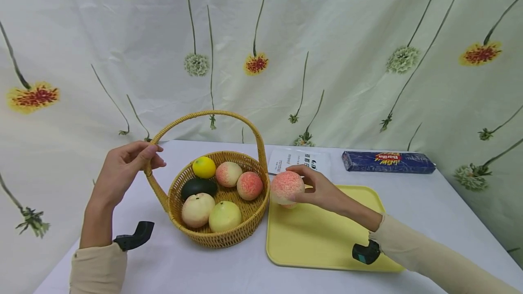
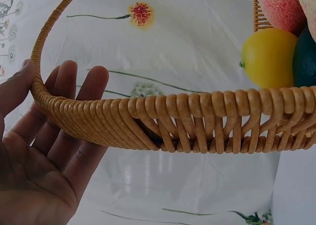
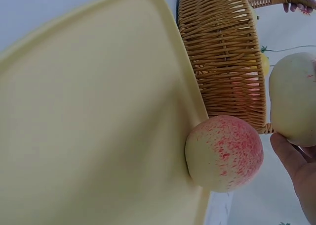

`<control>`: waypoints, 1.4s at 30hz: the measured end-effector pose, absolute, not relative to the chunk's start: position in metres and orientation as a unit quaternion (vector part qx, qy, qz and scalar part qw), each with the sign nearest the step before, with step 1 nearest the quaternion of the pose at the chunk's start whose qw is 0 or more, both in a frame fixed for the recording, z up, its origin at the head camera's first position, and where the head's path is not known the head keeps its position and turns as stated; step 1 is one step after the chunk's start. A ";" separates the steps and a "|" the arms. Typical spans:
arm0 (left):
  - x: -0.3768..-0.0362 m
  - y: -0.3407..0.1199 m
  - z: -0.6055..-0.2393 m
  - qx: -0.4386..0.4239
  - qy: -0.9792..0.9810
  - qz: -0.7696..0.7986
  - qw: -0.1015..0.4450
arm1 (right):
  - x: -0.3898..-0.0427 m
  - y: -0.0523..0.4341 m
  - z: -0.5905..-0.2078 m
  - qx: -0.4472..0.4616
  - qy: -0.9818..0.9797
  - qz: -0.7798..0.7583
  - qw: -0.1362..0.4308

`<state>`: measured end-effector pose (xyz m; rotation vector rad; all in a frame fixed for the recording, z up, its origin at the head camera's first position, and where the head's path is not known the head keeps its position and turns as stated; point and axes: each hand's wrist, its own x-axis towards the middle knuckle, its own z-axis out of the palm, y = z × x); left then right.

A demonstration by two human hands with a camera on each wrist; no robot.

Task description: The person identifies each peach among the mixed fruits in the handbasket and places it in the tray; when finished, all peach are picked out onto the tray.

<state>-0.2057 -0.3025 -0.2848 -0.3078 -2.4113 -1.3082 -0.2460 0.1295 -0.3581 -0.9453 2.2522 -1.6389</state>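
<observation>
My left hand (image 1: 126,169) holds the handle of a woven wicker basket (image 1: 224,239), thumb on one side and fingers behind it. Inside the basket are a yellow lemon (image 1: 204,167), a dark green avocado-shaped fruit (image 1: 199,188), two pink-blushed peaches, one of them redder (image 1: 249,186), and two pale round fruits, one of them greenish (image 1: 225,216). Between thumb and fingers, my right hand (image 1: 323,189) holds a peach (image 1: 287,187) above the yellow tray (image 1: 327,239), beside the basket's right rim. Another peach (image 3: 224,153) sits on the tray near its edge, mostly hidden behind the held one in the head view.
A blue Barilla box (image 1: 388,162) lies at the back right of the white table (image 1: 163,267). Left of it, behind the tray, is a white printed packet (image 1: 300,160). A flower-patterned cloth (image 1: 327,35) hangs behind the table.
</observation>
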 end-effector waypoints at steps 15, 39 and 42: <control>-0.207 -0.303 -0.284 -0.117 -0.853 -0.473 0.189 | -0.244 0.158 -0.367 -0.302 0.773 -0.553 0.073; -0.208 -0.304 -0.287 -0.107 -0.860 -0.462 0.186 | -0.250 0.189 -0.380 -0.262 0.785 -0.559 0.056; -0.208 -0.304 -0.286 -0.109 -0.859 -0.464 0.187 | -0.252 0.192 -0.381 -0.256 0.790 -0.554 0.056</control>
